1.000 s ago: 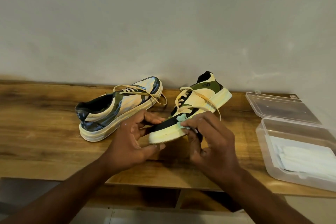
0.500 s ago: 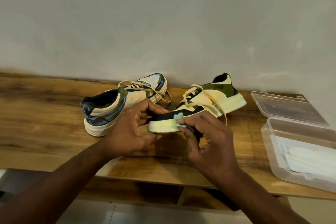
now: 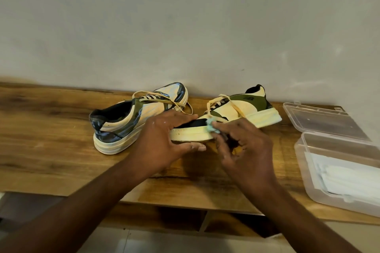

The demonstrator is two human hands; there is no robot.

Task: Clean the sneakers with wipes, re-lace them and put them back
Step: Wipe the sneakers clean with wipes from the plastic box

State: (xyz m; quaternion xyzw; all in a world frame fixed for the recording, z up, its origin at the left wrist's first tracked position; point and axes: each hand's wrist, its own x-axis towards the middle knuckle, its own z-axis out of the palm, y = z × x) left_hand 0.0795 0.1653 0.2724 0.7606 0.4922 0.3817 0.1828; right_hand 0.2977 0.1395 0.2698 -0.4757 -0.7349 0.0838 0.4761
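Lowered since a moment ago, the green sneaker (image 3: 236, 117) lies nearly level on the wooden shelf (image 3: 51, 150), heel toward the far wall. Nearest, the left hand (image 3: 162, 141) clamps its toe, fingers over the upper, thumb under the sole; the right hand (image 3: 242, 146) pinches a balled wipe (image 3: 210, 128) against the rubber edge. The stiff sole looks the firmest hold, the upper soft. At right, an open wipe box (image 3: 337, 170); farther left, the second sneaker (image 3: 133, 117), laces loose.

Plain grey wall (image 3: 185, 16), wooden table (image 3: 41, 129), pale floor (image 3: 185, 242) below
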